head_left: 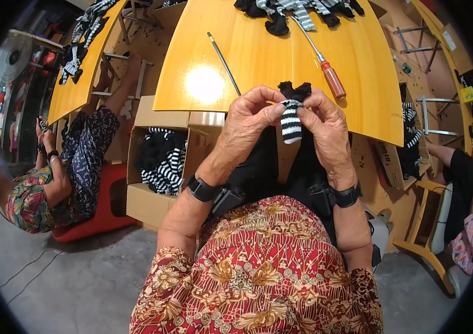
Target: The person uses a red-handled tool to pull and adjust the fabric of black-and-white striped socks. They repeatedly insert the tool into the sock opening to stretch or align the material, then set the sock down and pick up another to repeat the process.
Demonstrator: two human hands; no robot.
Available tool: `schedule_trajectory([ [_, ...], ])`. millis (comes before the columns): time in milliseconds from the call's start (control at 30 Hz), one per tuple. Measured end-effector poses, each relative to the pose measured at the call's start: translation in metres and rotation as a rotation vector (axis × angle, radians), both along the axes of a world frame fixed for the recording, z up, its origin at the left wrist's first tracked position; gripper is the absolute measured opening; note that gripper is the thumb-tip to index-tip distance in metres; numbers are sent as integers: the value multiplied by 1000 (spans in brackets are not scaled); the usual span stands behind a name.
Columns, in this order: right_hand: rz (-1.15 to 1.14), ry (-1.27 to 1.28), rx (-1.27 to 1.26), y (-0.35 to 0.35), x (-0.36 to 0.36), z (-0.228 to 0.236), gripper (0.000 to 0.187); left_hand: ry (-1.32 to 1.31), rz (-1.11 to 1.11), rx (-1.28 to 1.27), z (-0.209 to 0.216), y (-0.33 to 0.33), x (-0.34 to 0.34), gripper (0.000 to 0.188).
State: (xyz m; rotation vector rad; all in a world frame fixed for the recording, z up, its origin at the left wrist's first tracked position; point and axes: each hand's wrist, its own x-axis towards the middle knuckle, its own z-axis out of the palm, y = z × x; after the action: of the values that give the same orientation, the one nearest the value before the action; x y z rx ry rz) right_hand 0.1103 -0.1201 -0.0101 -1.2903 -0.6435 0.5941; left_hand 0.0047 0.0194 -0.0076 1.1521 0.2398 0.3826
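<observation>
Above the near edge of the table, a small knitted piece with black and white stripes hangs between my hands, its black ends sticking up over my fingers. My left hand pinches it from the left with thumb and fingertips. From the other side my right hand pinches it too, the two thumbs close together on the striped part. Farther off on the table lie a dark thin stick and a screwdriver with a red handle. A heap of striped and black knitted pieces is at the far edge.
The yellow wooden table spans the space before me. An open carton of striped knits stands at left, another carton at right. A person sits at the left on a red chair; another person sits far right.
</observation>
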Motion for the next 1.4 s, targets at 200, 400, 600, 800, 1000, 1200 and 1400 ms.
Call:
schedule_trajectory([
  [200,-365,-748,-94,10,-9,9,12,-103,300,280,-12,-8,11,6],
  [400,-457,-932,-187,12,-14,20,19,-51,393,442,-7,-11,10,6],
  [600,-453,-1032,-282,8,-21,30,22,27,419,661,-8,-9,7,7],
  [800,-301,-569,-187,8,-15,21,19,15,348,409,-8,-9,5,7],
  [1000,-95,-396,-205,7,-3,15,11,33,334,411,-10,-9,7,7],
  [1200,213,-27,-140,6,17,5,9,35,343,433,-11,-14,8,5],
  [1400,41,-148,-53,9,4,10,6,-60,396,534,-14,-11,12,6],
])
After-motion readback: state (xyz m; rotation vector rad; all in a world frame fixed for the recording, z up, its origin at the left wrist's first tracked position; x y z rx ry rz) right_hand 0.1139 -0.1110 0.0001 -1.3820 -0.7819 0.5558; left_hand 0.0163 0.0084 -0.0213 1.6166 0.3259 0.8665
